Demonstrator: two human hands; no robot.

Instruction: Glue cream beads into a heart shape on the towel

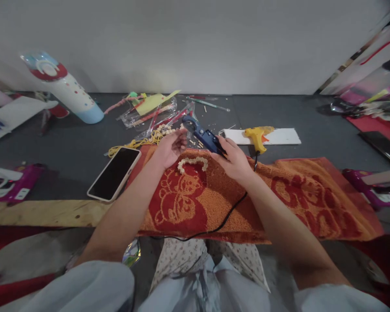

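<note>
My right hand (234, 159) is wrapped round a dark blue hand tool (205, 136) with a rounded head, which points up and to the left. My left hand (173, 148) has its fingers curled close to the tool's head; what they pinch, if anything, is too small to make out. Below and between the hands, a curved strip of small pale pieces (192, 161) lies on an orange and red towel (227, 199). Short pale bits (196, 143) are scattered on the table under the tool.
A yellow glue gun (256, 138) rests on a white strip (284, 136), its black cord (229, 213) crossing the towel. To the left are a phone (115, 173), yellow cord (130, 147) and a bottle (76, 97). Plastic packets (154, 113) lie behind my left hand.
</note>
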